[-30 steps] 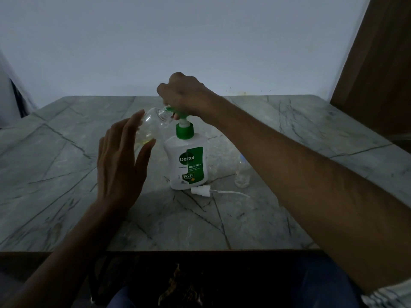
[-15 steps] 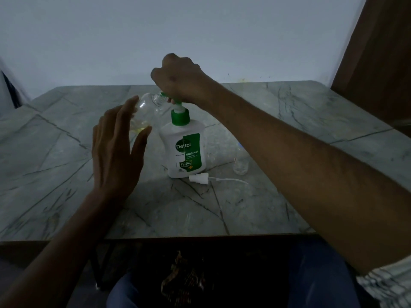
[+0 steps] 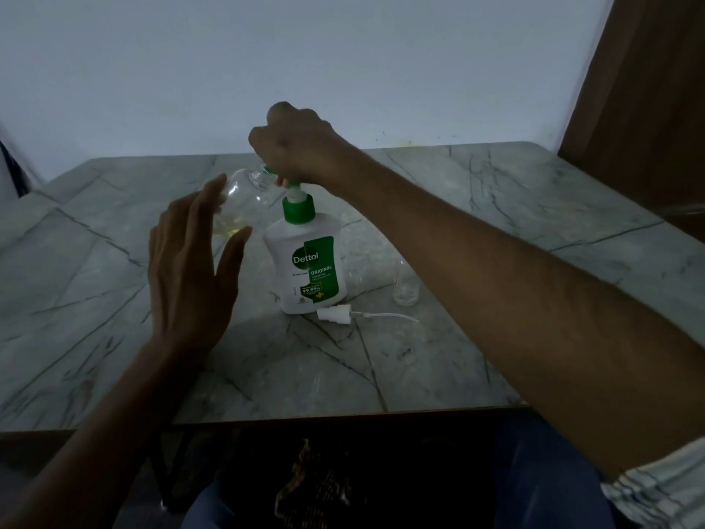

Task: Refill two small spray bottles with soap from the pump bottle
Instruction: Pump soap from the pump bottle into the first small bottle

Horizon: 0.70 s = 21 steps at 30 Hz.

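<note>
Pump bottle (image 3: 307, 267): white Dettol soap bottle, green pump, upright mid-table (image 3: 496, 208).
Right hand (image 3: 301, 147): fist closed over the green pump head.
Left hand (image 3: 190, 261): fingers spread, palm cradling a clear spray bottle (image 3: 244, 192).
Clear spray bottle: uncapped, tilted, mouth just under the pump spout; yellowish liquid pooled at its low end.
Second spray bottle (image 3: 406, 288): clear, upright, right of the pump bottle, partly hidden by the forearm.
Sprayer cap (image 3: 335, 313): white, with tube, lying in front of the pump bottle.
</note>
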Tool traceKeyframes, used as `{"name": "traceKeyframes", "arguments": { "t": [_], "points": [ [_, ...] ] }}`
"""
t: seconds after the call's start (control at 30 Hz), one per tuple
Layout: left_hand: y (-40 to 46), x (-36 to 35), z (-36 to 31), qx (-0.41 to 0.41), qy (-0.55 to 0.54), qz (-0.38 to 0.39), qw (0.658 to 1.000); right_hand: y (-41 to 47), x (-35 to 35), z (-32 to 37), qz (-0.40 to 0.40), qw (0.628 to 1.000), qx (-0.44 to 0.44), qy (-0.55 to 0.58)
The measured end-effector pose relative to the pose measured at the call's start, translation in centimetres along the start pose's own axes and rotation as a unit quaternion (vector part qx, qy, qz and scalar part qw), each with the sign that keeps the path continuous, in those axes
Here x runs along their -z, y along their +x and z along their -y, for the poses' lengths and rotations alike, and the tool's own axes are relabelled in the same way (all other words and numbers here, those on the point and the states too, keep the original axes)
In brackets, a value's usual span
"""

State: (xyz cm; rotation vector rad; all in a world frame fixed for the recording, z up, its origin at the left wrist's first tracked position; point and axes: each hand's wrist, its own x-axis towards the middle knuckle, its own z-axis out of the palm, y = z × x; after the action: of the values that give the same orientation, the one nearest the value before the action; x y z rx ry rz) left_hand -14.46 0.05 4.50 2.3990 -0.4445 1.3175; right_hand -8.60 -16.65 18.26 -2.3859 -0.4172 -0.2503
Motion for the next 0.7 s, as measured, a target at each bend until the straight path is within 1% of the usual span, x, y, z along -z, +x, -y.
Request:
{"name": "traceKeyframes", "arguments": {
  "t": [0.1, 0.17, 0.43, 0.6, 0.7],
  "points": [
    [-0.07, 0.05, 0.06, -0.003, 0.002, 0.000, 1.000, -0.30, -0.62, -0.44, 0.007, 0.999, -0.028, 0.037],
    [-0.06, 0.06, 0.00, -0.005, 0.000, 0.001, 1.000, -0.52, -0.54, -0.67, 0.006, 0.998, -0.030, 0.046],
    [0.02, -0.07, -0.29, -0.003, -0.002, -0.002, 1.000, -0.39, 0.19, 0.07, 0.014, 1.000, 0.012, -0.001],
    [-0.06, -0.09, -0.15, 0.000, 0.004, 0.003, 1.000, -0.58, -0.46, -0.73, 0.016, 0.999, -0.017, 0.024],
    [-0.07, -0.06, -0.24, 0.004, 0.000, 0.001, 1.000, -0.63, -0.16, -0.50, 0.025, 1.000, -0.001, 0.005]
  ]
}}
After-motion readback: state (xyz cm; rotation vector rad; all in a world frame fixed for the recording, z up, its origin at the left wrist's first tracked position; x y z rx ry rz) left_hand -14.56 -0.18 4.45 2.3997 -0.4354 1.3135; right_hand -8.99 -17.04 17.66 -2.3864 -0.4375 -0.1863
